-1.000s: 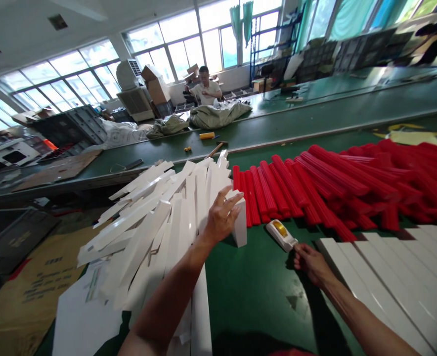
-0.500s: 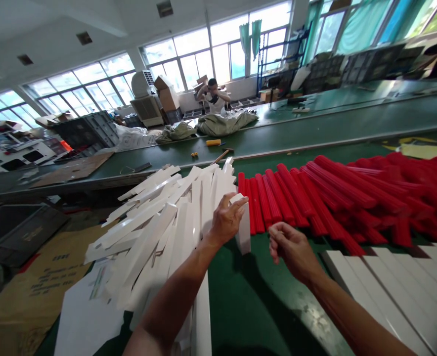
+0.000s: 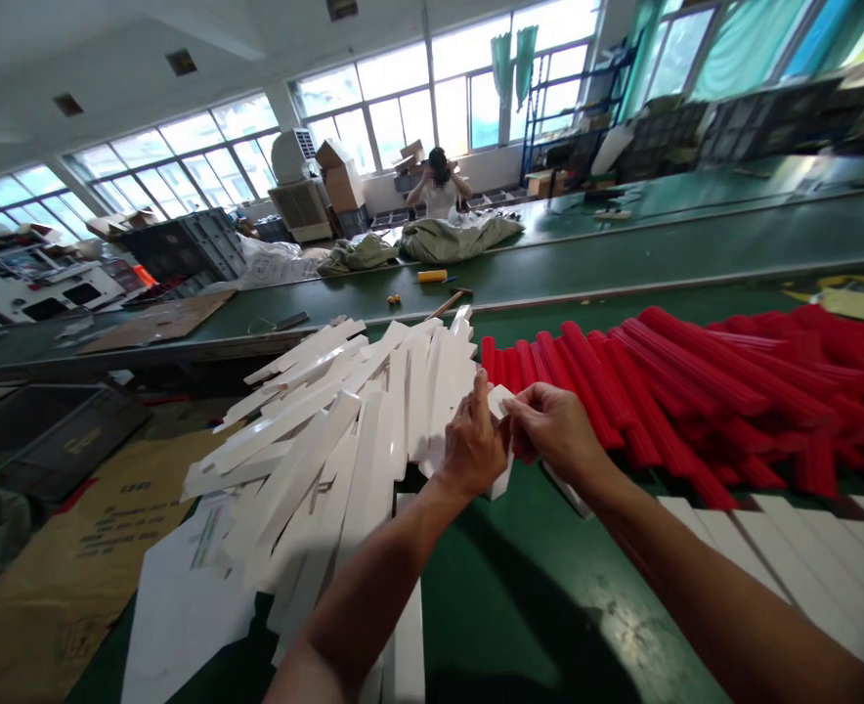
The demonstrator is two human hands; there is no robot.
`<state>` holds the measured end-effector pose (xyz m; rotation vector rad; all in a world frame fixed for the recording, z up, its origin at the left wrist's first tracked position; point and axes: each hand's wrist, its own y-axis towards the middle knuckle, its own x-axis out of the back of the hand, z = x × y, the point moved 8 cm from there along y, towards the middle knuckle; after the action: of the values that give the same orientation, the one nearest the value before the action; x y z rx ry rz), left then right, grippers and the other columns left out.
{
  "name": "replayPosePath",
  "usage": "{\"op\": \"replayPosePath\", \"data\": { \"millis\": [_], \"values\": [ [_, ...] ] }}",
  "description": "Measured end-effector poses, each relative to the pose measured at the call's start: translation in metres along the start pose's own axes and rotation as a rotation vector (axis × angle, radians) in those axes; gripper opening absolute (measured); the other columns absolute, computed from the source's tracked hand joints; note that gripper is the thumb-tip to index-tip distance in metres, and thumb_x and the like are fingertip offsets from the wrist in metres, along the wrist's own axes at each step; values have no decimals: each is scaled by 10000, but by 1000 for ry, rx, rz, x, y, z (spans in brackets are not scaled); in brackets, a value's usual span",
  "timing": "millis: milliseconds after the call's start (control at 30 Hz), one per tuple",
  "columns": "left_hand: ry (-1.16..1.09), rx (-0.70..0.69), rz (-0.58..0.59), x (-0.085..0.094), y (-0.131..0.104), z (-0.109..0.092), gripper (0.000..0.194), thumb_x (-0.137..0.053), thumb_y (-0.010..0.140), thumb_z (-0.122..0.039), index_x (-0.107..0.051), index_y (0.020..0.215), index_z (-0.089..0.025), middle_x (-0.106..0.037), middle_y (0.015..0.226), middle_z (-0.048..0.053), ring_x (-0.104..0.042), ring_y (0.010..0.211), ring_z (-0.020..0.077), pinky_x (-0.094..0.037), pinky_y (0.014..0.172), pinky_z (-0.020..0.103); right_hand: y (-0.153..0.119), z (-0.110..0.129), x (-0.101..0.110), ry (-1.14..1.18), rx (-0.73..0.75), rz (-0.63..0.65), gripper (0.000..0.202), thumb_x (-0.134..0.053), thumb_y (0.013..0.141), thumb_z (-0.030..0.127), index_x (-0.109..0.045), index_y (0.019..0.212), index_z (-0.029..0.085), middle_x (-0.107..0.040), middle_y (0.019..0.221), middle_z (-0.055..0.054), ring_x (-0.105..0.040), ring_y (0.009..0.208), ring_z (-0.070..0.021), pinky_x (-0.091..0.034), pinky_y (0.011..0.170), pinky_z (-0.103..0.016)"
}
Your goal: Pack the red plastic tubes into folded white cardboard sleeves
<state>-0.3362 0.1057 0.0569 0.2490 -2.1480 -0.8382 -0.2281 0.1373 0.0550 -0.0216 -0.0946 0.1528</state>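
Note:
A narrow white carton (image 3: 501, 481) stands on end, tilted slightly, above the green table. My left hand (image 3: 474, 442) is wrapped round it from the left, its index finger pointing up. At the carton's top end, the thumb and fingers of my right hand (image 3: 555, 422) pinch the edge or flap; the fingers partly hide it. Left of my hands lies a loose pile of flattened white cartons (image 3: 351, 430). Red ribbed tubes (image 3: 667, 391) are heaped behind and to the right of my right hand. Below that hand lies a thin pale strip (image 3: 568, 491).
A row of white cartons (image 3: 776, 548) lies at the lower right. Across the table are a hammer (image 3: 449, 301), a yellow cylinder (image 3: 432, 277) and a grey-green cloth bundle (image 3: 461, 238). Another person (image 3: 439, 186) sits beyond, near the windows. A brown sack (image 3: 109, 548) is at lower left.
My right hand has moved left and up to the carton's top end and now pinches it. My left hand still holds the carton, with its index finger now raised.

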Motion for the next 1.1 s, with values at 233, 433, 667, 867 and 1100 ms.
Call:
{"op": "replayPosePath", "data": {
  "millis": [233,433,667,867,1100],
  "values": [
    [46,3,11,-8,1,-7,721,-453,950,-306,-37,1506,-110,-511,1369,231,-547,1237,307,-497,1001,447,3,7,14,-181,-32,-60,232,-707,758,270,-511,843,180,-592,451,29,-524,288,-158,-368,224,-204],
    [47,-43,3,-4,3,-12,636,-462,932,-231,-177,1496,-161,-538,1336,172,-527,1248,260,-486,1021,407,6,-18,7,197,-275,76,273,-730,735,292,-504,821,165,-587,496,25,-491,316,-97,-373,252,-169],
    [-67,-115,107,6,14,-7,424,-484,850,-133,-523,1272,-150,-570,1245,128,-534,1198,230,-472,1039,396,5,-32,-4,337,-204,152,489,-805,626,534,-539,794,160,-585,516,24,-485,333,-90,-371,272,-182],
    [-150,-140,233,10,13,0,661,-530,692,-92,-446,1347,-104,-522,1303,164,-496,1252,266,-428,1092,422,14,-71,-3,84,31,-12,495,-634,732,655,-540,815,176,-513,488,50,-435,389,-94,-299,355,-203],
    [-106,-108,239,7,9,3,774,-552,642,-115,-378,1396,-106,-477,1343,173,-457,1285,305,-394,1117,468,9,-107,-9,-526,310,-65,443,-501,836,597,-573,868,160,-563,677,-17,-519,604,-153,-352,555,-251]
  ]
}}
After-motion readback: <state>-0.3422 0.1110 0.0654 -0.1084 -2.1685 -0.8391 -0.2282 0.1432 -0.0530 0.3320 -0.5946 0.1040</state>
